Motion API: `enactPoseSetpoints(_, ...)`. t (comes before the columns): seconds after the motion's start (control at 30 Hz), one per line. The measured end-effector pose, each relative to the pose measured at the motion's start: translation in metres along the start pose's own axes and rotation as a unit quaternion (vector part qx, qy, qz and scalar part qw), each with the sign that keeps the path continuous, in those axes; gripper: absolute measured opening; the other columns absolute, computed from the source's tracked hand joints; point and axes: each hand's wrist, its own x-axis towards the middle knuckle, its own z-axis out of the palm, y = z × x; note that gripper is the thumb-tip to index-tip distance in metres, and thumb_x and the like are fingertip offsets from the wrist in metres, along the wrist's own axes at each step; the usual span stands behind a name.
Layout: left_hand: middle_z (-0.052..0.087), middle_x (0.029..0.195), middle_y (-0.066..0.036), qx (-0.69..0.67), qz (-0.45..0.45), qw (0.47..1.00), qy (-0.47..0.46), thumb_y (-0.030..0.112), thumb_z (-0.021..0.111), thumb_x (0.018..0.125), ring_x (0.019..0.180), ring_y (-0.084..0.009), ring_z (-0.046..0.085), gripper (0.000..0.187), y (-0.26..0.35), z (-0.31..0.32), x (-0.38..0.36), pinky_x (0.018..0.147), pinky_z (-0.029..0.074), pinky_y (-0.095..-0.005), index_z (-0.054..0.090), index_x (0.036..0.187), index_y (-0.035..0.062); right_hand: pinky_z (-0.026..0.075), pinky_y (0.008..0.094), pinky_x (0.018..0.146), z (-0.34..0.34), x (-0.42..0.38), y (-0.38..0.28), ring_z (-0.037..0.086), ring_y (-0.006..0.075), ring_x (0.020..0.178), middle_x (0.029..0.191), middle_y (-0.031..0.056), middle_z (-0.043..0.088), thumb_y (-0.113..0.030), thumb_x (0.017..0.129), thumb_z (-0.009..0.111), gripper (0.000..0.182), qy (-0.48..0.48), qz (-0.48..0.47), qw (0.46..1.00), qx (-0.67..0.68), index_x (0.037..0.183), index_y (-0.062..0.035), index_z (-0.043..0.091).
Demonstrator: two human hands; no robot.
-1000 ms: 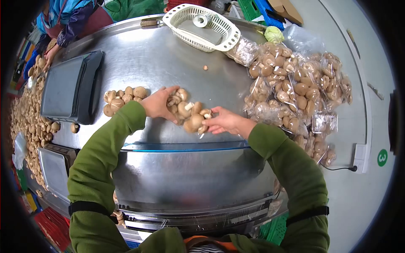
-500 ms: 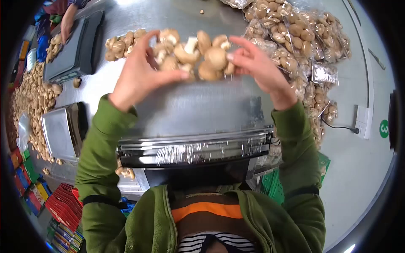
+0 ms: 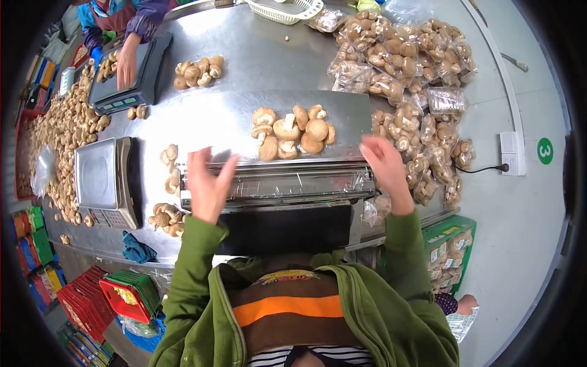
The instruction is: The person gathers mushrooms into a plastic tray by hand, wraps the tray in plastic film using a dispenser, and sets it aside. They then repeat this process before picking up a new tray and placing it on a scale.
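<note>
A cluster of brown-capped mushrooms [image 3: 317, 129] lies on the raised metal plate [image 3: 232, 110] in front of me, some with pale stems upward. Closer to me is a film wrapping machine [image 3: 278, 183] with a roll of clear film along it. My left hand [image 3: 208, 183] is over the left end of the roll, thumb and fingers apart, holding nothing visible. Near the roll's right end is my right hand [image 3: 386, 170], fingers loosely bent and apart, with nothing visible in it. Neither hand touches the mushrooms.
Bagged mushrooms [image 3: 403, 55] are piled along the right. At left are loose mushrooms [image 3: 61, 140], a scale [image 3: 101, 174] and another scale [image 3: 143, 76] with a co-worker's hand [image 3: 126, 64] over it. More mushroom groups [image 3: 199, 72] lie on the table. A green crate [image 3: 449, 229] stands lower right.
My hands have let go of the mushroom cluster, which now rests on the metal plate. Both hands have come back towards me, to the ends of the film roll. The camera view has shifted.
</note>
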Motion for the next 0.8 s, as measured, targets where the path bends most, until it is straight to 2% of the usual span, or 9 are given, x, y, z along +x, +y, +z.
enactPoseSetpoints(0.13, 0.060, 0.074, -0.011, 0.252, 0.076, 0.965, -0.017, 0.038, 0.079, 0.076, 0.078, -0.0296, 0.054, 0.034, -0.020, -0.017, -0.038, 0.074, 0.041, -0.0420, 0.072, 0.070, 0.0051, 0.049, 0.0367, 0.071, -0.002, -0.043, 0.019, 0.064, 0.0252, 0.082, 0.085, 0.0137, 0.066, -0.034, 0.087, 0.069, 0.031, -0.034, 0.052, 0.937, -0.343, 0.083, -0.0033, 0.071)
enactPoseSetpoints(0.3, 0.058, 0.065, -0.008, 0.167, 0.106, 0.977, -0.084, 0.033, 0.073, 0.082, 0.064, -0.0295, 0.051, 0.029, -0.026, 0.004, -0.039, 0.063, 0.042, -0.0404, 0.071, 0.073, 0.0049, 0.045, 0.0369, 0.056, 0.037, -0.051, 0.040, 0.058, 0.0292, 0.060, 0.063, 0.0086, 0.058, -0.032, 0.088, 0.067, 0.032, 0.101, -0.038, 0.970, -0.220, 0.074, -0.0035, 0.065)
enactPoseSetpoints(0.37, 0.051, 0.057, -0.005, 0.012, -0.054, 0.987, -0.152, 0.025, 0.064, 0.090, 0.049, -0.0242, 0.044, 0.027, -0.021, -0.012, -0.052, 0.049, 0.036, -0.0343, 0.063, 0.072, 0.0045, 0.042, 0.0325, 0.052, 0.021, -0.073, 0.061, 0.054, 0.0237, 0.056, 0.062, 0.0056, 0.056, -0.030, 0.088, 0.067, 0.030, 0.040, 0.047, 0.997, -0.039, 0.073, -0.0040, 0.064)
enactPoseSetpoints(0.43, 0.041, 0.053, 0.000, -0.311, -0.377, 0.816, -0.309, 0.024, 0.054, 0.096, 0.043, -0.0153, 0.034, 0.032, -0.013, -0.040, -0.062, 0.041, 0.027, -0.0273, 0.049, 0.068, 0.0086, 0.033, 0.0255, 0.047, 0.013, -0.099, 0.048, 0.044, 0.0137, 0.050, 0.059, 0.0004, 0.049, -0.027, 0.091, 0.063, 0.031, -0.033, 0.211, 0.942, 0.259, 0.069, -0.0055, 0.058)
enactPoseSetpoints(0.5, 0.032, 0.051, 0.004, -0.501, -0.421, 0.627, -0.422, 0.025, 0.042, 0.101, 0.041, -0.0085, 0.025, 0.040, 0.003, -0.076, -0.063, 0.037, 0.019, -0.0222, 0.032, 0.063, 0.0153, 0.029, 0.0229, 0.045, -0.008, -0.109, 0.002, 0.039, 0.0092, 0.049, 0.057, -0.0018, 0.044, -0.027, 0.093, 0.059, 0.035, -0.044, 0.277, 0.888, 0.365, 0.065, -0.0067, 0.053)
enactPoseSetpoints(0.57, 0.029, 0.042, 0.004, -0.538, -0.238, 0.717, -0.374, 0.031, 0.034, 0.102, 0.035, -0.0091, 0.023, 0.044, 0.036, -0.112, -0.046, 0.032, 0.020, -0.0226, 0.031, 0.060, 0.0175, 0.027, 0.0235, 0.045, -0.036, -0.107, -0.016, 0.036, 0.0088, 0.048, 0.059, -0.0007, 0.043, -0.025, 0.099, 0.047, 0.039, -0.280, 0.112, 0.791, 0.531, 0.064, -0.0081, 0.046)
enactPoseSetpoints(0.63, 0.041, 0.048, 0.000, -0.619, -0.073, 0.735, -0.266, 0.033, 0.034, 0.102, 0.040, -0.0096, 0.033, 0.042, 0.050, -0.112, -0.012, 0.035, 0.027, -0.0244, 0.033, 0.064, 0.0156, 0.031, 0.0264, 0.048, -0.032, -0.079, -0.054, 0.039, 0.0100, 0.053, 0.063, 0.0030, 0.046, -0.019, 0.100, 0.039, 0.037, -0.176, -0.120, 0.788, 0.578, 0.065, -0.0087, 0.042)
enactPoseSetpoints(0.7, 0.066, 0.099, -0.016, -0.676, -0.034, 0.721, -0.149, 0.030, 0.035, 0.102, 0.092, -0.0237, 0.062, 0.039, 0.054, -0.077, 0.035, 0.078, 0.049, -0.0330, 0.060, 0.087, 0.0039, 0.039, 0.0289, 0.058, -0.023, -0.009, -0.083, 0.051, 0.0147, 0.062, 0.078, 0.0091, 0.060, -0.019, 0.100, 0.040, 0.032, -0.121, -0.145, 0.748, 0.636, 0.075, -0.0043, 0.054)
enactPoseSetpoints(0.8, 0.059, 0.131, -0.016, -0.296, 0.162, 0.934, -0.116, 0.020, 0.035, 0.102, 0.124, -0.0246, 0.054, 0.041, 0.045, 0.004, 0.111, 0.109, 0.035, -0.0379, 0.062, 0.121, -0.0046, 0.050, 0.0322, 0.089, 0.016, 0.109, -0.067, 0.065, 0.0226, 0.101, 0.108, 0.0162, 0.068, -0.023, 0.102, 0.042, 0.034, 0.000, -0.126, 0.907, 0.402, 0.106, 0.0027, 0.064)
